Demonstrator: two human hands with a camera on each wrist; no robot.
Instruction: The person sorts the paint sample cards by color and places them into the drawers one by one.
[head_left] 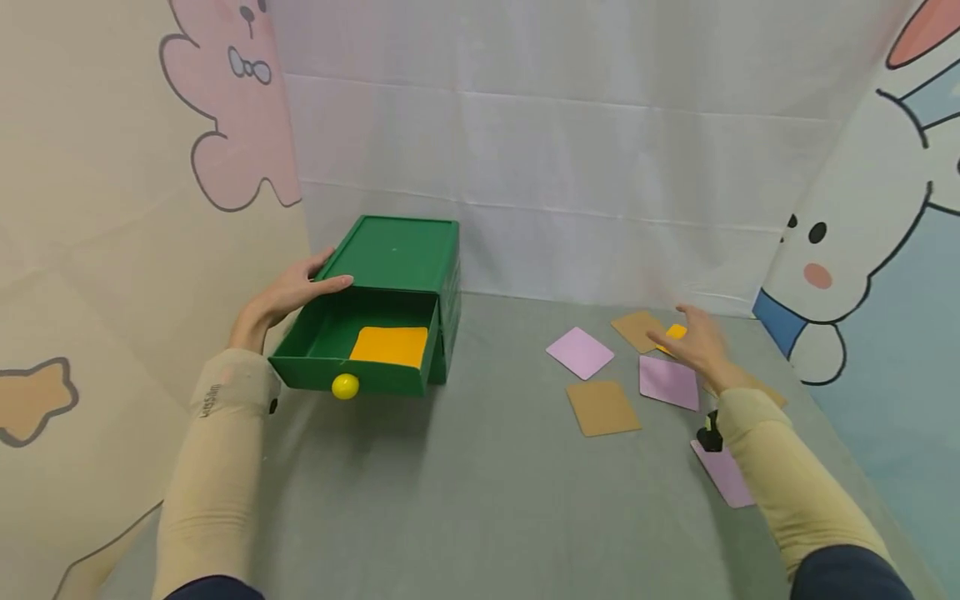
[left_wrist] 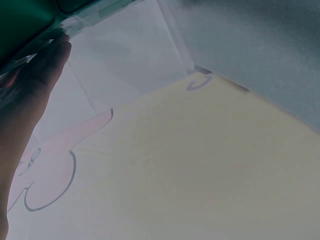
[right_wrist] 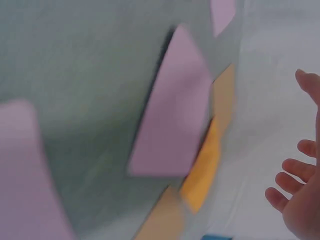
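Observation:
A green drawer box (head_left: 397, 250) stands at the back left with its drawer (head_left: 307, 360) pulled out. An orange card (head_left: 390, 346) lies inside, behind the round yellow knob (head_left: 345, 386). My left hand (head_left: 292, 292) rests on the box's left side, thumb over the top front edge; the left wrist view shows its fingers (left_wrist: 52, 60) straight along the box. Over on the right, my right hand (head_left: 701, 337) is above scattered cards, fingers spread loosely and holding nothing. Nearest it are an orange card (head_left: 673, 335), a lilac card (head_left: 668, 382) and a tan card (head_left: 637, 330).
Another lilac card (head_left: 580, 352) and a tan card (head_left: 603, 408) lie between the box and the right hand. A lilac card (head_left: 723, 477) shows partly under the right forearm. A white curtain (head_left: 555, 192) hangs behind the grey table (head_left: 480, 500); printed cartoon walls flank it.

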